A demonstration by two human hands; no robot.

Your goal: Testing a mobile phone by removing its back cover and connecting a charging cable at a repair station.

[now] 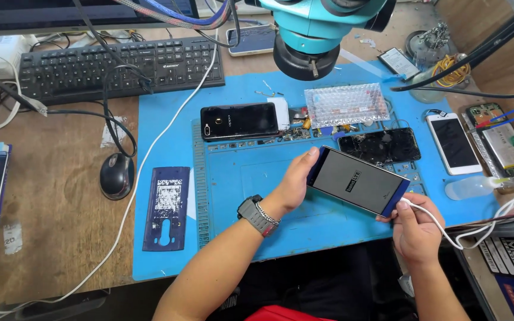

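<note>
While the left hand (pixel 295 184) grips one short end of a dark-blue smartphone (pixel 357 181), fingers curled round its edge and thumb on the frame, the right hand (pixel 414 229) closes on the opposite end, where a white charging cable (pixel 447 229) meets the phone's edge. Both hands are clamped on the phone, which hangs face-up and slightly tilted above a blue silicone repair mat (pixel 239 178) — its screen lit grey with a small dark mark at the centre. A grey wristwatch (pixel 256 215) and a chain bracelet sit on the left wrist. On the mat beyond the phone lie a black phone (pixel 239 120) showing its back, a phone with a cracked screen (pixel 379 145) and a bubble-wrap pouch (pixel 345 104); a white smartphone (pixel 452 142) rests to the right. A teal microscope head (pixel 319 30) hangs above the mat. To the left are a black keyboard (pixel 120 65), a black mouse (pixel 116 175) and a dark-blue phone back cover (pixel 166 208) — well apart from the hands.
</note>
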